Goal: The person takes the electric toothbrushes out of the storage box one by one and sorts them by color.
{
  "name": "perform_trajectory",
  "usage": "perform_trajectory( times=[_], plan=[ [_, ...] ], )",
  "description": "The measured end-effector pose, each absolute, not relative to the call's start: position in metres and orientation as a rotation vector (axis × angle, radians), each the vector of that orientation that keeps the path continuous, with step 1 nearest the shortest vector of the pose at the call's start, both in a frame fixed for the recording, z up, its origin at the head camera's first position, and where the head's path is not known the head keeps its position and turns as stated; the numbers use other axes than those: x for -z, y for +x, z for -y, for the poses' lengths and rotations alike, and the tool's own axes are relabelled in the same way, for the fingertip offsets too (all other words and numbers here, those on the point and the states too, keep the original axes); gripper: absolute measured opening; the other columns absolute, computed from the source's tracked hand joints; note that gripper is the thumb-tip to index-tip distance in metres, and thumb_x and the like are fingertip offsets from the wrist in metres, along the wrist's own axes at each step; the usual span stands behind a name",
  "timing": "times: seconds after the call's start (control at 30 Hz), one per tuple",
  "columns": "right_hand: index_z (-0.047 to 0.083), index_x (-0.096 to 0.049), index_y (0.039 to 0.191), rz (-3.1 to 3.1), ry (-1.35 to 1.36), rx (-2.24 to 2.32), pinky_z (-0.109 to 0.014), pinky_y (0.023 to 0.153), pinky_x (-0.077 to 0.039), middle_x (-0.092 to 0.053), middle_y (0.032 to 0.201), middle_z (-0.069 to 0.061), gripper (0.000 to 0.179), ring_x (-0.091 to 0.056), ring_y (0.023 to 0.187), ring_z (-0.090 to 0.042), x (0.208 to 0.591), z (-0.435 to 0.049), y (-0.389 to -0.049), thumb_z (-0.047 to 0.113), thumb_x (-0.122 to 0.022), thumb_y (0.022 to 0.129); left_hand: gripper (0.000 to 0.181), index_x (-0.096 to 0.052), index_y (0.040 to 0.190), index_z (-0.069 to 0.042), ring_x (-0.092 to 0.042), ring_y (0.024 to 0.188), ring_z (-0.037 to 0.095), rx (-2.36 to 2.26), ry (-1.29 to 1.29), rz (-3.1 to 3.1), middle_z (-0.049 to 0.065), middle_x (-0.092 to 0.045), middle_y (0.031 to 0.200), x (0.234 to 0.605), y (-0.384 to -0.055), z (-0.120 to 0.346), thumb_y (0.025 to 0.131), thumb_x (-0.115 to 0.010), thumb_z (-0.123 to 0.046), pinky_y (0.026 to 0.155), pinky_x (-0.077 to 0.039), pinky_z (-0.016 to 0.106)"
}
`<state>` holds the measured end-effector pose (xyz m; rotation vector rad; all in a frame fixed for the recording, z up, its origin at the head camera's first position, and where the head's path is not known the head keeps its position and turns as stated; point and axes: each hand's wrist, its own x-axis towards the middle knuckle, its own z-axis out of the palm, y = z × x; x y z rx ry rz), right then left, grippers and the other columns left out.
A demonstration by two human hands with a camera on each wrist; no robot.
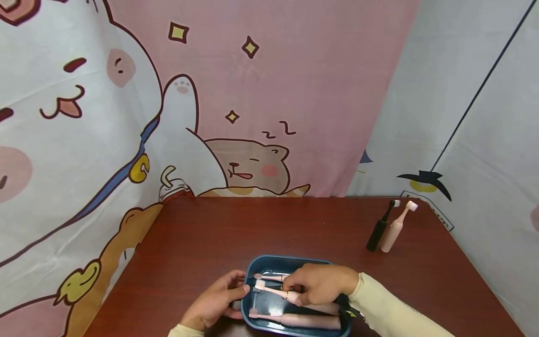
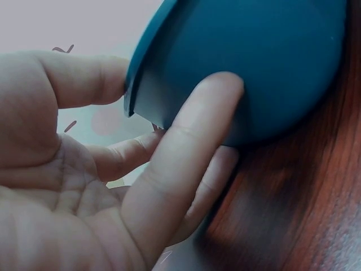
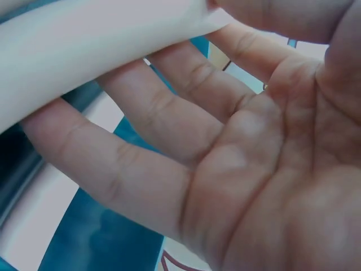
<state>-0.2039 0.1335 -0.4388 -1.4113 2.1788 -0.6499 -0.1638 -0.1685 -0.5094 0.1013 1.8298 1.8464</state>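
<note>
A pale pink electric toothbrush [image 1: 273,291] lies along a dark blue tray [image 1: 286,258], with my right hand [image 1: 322,283] gripping its handle. In the right wrist view the thumb lies over this pale handle [image 3: 101,48] and the fingertips [image 3: 53,116] are under it. Other pink toothbrushes lie in the tray, one [image 1: 309,320] along the near side and one [image 1: 269,277] along the far side. A dark handle [image 3: 14,180] shows below the held one. My left hand [image 1: 216,299] touches the tray's left end, thumb at the rim, fairly straight fingers against the outer wall [image 2: 271,73].
At the back right of the brown table [image 1: 202,234], a black electric toothbrush [image 1: 377,234] and a pale pink one [image 1: 392,235] lie side by side. Behind the table hangs a cloth [image 1: 328,93] with cartoon animals. The tray stands near the front edge.
</note>
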Motion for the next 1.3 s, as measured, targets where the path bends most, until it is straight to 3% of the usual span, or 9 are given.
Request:
perform_trajectory(
  times=[0.3,0.53,0.97,1.2,1.3],
  plan=[
    [0.021,-0.064,0.108,-2.164,-1.363,0.797,-0.012,0.061,-0.043,-0.059,0.087,0.011,0.015,-0.051,0.073,0.003,0.438,-0.14,-0.204,0.013,-0.061,0.096,0.046,-0.043,0.136,-0.001,-0.066,0.091,0.027,-1.851,0.089,-1.826,0.022,-0.055,0.124,0.509,-0.163,0.168,0.099,-0.06,-0.021,0.062,-0.061,0.044],
    [0.028,-0.062,0.112,-2.164,-1.274,0.865,-0.017,0.069,-0.052,-0.064,0.096,0.01,0.019,-0.06,0.081,0.0,0.431,-0.145,-0.203,0.015,-0.061,0.098,0.048,-0.042,0.137,0.002,-0.066,0.089,0.026,-1.851,0.097,-1.822,0.023,-0.056,0.123,0.507,-0.163,0.168,0.098,-0.06,-0.021,0.06,-0.06,0.042],
    [0.029,-0.061,0.111,-2.174,-1.223,0.959,-0.021,0.076,-0.053,-0.065,0.096,0.01,0.016,-0.062,0.088,-0.001,0.423,-0.155,-0.201,0.018,-0.061,0.099,0.048,-0.042,0.137,0.002,-0.065,0.09,0.025,-1.858,0.104,-1.827,0.023,-0.055,0.123,0.509,-0.163,0.168,0.099,-0.06,-0.021,0.06,-0.06,0.042],
    [0.032,-0.061,0.11,-2.197,-1.174,0.998,-0.016,0.059,-0.044,-0.059,0.086,0.013,0.014,-0.054,0.072,-0.003,0.423,-0.16,-0.202,0.023,-0.062,0.099,0.048,-0.041,0.138,0.001,-0.066,0.089,0.025,-1.843,0.101,-1.82,0.023,-0.054,0.124,0.51,-0.164,0.168,0.099,-0.059,-0.021,0.06,-0.06,0.041],
    [0.032,-0.061,0.111,-2.205,-1.195,1.01,-0.017,0.062,-0.046,-0.061,0.088,0.011,0.014,-0.055,0.074,-0.003,0.422,-0.162,-0.202,0.024,-0.061,0.099,0.049,-0.042,0.138,0.001,-0.065,0.09,0.025,-1.839,0.093,-1.82,0.022,-0.055,0.124,0.51,-0.164,0.168,0.099,-0.06,-0.022,0.06,-0.06,0.042]
  ],
)
